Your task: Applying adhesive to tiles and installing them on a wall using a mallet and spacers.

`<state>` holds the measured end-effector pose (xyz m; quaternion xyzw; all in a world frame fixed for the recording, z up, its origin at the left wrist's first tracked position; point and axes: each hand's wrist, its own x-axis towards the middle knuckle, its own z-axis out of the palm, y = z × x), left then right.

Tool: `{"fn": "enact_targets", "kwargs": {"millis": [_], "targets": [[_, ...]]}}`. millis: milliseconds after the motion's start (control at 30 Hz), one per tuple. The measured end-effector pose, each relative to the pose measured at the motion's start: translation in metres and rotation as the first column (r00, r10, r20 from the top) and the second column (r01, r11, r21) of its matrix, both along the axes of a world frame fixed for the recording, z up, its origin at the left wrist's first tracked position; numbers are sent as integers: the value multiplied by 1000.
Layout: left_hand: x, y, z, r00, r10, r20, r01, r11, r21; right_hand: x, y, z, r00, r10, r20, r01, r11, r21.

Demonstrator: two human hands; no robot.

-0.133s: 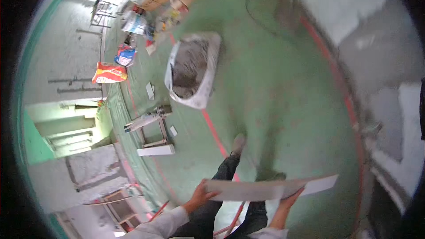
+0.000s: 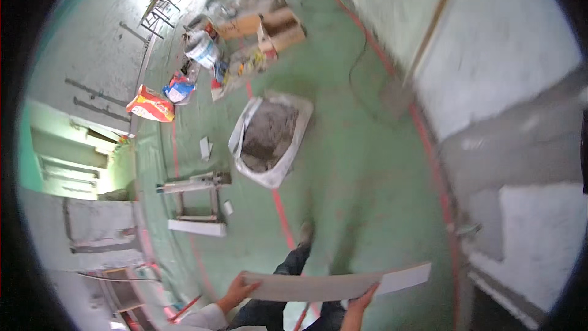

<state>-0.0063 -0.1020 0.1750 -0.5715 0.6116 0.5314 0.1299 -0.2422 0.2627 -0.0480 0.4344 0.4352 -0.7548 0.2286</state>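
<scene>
Low in the picture, a long, flat pale strip (image 2: pixel 312 286), probably a tile strip, is held level in front of my legs. Its left end is gripped by my left hand (image 2: pixel 237 291), fingers closed around the edge. Further right, my right hand (image 2: pixel 365 300) has hold of the strip from below, near a whiter section (image 2: pixel 404 279) that sticks out past the fingers. Whether that whiter section is a separate piece, I cannot tell. My dark-trousered leg and one shoe (image 2: pixel 307 233) show beyond the strip.
Ahead on the green-covered floor stands a white tub (image 2: pixel 301 124) of grey mortar. To its left are a low frame (image 2: pixel 214 203) and a white offcut (image 2: pixel 205 148). Farther off lie a red-yellow bag (image 2: pixel 151 105), a bucket (image 2: pixel 202 49) and cardboard boxes (image 2: pixel 283 30). A wall (image 2: pixel 508 104) runs along the right.
The view has swung, so the floor things sit lower and more of the far end shows. My hands and the strip appear farther left and lower, with the grip kept.
</scene>
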Motion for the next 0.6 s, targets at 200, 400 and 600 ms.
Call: {"fn": "enact_targets", "kwargs": {"millis": [200, 400, 600], "targets": [[48, -105, 115, 794, 575, -197, -600, 794, -101, -90, -215, 299, 964, 240, -112, -254, 958, -135], [-17, -205, 120, 621, 698, -356, -748, 663, -6, -188, -351, 430, 824, 340, -452, -458, 870, -180], [-99, -274, 78, 384, 880, -280, -871, 446, 206, -300, -496, 490, 777, 406, -482, -569, 780, -260]]}}
